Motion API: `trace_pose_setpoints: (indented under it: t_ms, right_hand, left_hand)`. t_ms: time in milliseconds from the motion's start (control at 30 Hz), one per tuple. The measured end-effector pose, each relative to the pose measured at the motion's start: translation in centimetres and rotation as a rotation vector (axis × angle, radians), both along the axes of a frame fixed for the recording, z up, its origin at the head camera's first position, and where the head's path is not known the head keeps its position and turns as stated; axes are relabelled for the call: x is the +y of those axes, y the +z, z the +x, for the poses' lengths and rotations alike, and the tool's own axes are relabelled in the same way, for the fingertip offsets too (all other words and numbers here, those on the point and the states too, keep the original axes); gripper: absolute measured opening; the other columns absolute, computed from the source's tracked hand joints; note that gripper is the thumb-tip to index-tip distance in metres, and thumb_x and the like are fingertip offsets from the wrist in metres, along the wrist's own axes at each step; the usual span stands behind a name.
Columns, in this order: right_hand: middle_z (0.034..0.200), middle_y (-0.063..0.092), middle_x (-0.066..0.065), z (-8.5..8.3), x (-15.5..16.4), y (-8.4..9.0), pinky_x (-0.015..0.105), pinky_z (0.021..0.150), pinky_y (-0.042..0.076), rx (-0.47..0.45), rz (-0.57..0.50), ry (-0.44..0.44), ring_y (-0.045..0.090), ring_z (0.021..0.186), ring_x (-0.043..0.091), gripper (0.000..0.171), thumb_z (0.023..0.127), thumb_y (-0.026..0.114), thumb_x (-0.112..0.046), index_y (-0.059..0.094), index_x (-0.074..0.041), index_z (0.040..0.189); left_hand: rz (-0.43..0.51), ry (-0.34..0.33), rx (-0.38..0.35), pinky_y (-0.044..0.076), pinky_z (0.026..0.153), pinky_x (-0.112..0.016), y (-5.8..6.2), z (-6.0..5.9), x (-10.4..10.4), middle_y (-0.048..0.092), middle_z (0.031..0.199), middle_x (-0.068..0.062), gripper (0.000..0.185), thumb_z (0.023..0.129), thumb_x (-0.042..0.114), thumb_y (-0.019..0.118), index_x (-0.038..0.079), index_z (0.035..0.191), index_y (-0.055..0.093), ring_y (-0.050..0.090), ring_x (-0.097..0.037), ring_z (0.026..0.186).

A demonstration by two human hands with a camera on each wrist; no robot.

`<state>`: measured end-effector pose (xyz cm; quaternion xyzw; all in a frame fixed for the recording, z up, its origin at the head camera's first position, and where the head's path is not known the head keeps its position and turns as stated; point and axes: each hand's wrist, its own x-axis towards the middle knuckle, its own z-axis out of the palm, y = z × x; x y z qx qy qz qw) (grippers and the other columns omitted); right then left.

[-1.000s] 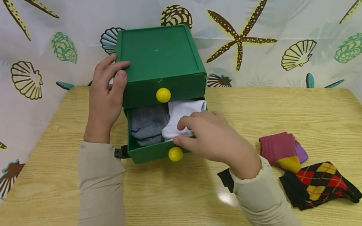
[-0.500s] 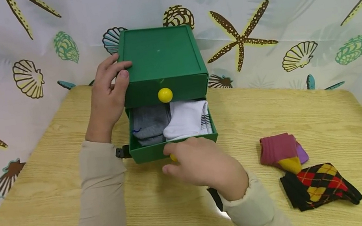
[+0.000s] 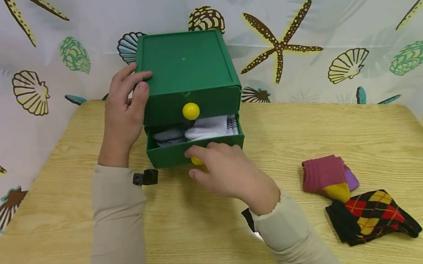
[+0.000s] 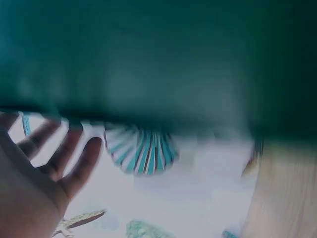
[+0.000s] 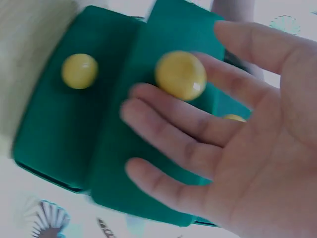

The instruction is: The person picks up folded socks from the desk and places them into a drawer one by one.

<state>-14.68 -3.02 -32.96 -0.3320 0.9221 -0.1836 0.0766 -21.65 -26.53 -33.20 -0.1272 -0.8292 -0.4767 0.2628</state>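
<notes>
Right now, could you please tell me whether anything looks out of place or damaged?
Nothing looks spilled or damaged. What stands out slightly: one drawer sits partly open, jutting past the closed one above, and the maroon socks and argyle socks lie loose on the table, while white socks are inside.

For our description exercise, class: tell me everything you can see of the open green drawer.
The open drawer is green, shallow and box-like, apparently plastic, with a round yellow knob on its front. It sits level, partly pulled out below the closed top drawer. Inside, folded grey cloth lies left of folded white cloth with dark stripes. The right hand has its fingers at the front, near the knob; exact contact is hard to tell.
</notes>
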Motion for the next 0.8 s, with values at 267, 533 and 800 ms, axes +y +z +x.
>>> trace_pose_setpoints:
  t_ms: [267, 533, 800]
  right_hand:
    - [0.129, 0.053, 0.014, -1.7, -0.7, -2.5, 0.044, 0.090, 0.046, -0.031, -0.106, -0.030, 0.050, 0.113, 0.029, 0.066, 0.100, 0.064, -0.025, 0.034, -0.021, 0.159]
    - [0.141, 0.051, 0.017, -2.5, -0.7, -3.6, 0.045, 0.104, 0.042, -0.137, -0.109, 0.029, 0.047, 0.128, 0.034, 0.060, 0.100, 0.061, -0.015, 0.040, -0.020, 0.156]
    - [0.144, 0.046, 0.020, -3.1, -1.3, -5.1, 0.039, 0.100, 0.045, -0.175, -0.063, 0.009, 0.052, 0.118, 0.027, 0.057, 0.101, 0.060, -0.018, 0.042, -0.009, 0.154]
  left_hand:
    - [0.011, 0.004, 0.008, 0.041, 0.101, -0.056, -0.1, 0.0, 0.0, 0.036, 0.158, 0.000, 0.054, 0.104, 0.050, 0.046, 0.010, 0.136, 0.065, 0.040, -0.021, 0.140]
    - [0.017, -0.001, 0.004, 0.040, 0.103, -0.056, -0.3, -0.2, 0.0, 0.035, 0.159, -0.004, 0.057, 0.104, 0.051, 0.045, 0.008, 0.136, 0.063, 0.037, -0.019, 0.142]
    - [0.017, 0.005, 0.009, 0.040, 0.104, -0.054, -0.2, -0.2, 0.0, 0.035, 0.159, -0.002, 0.052, 0.105, 0.046, 0.046, 0.009, 0.136, 0.064, 0.036, -0.018, 0.142]
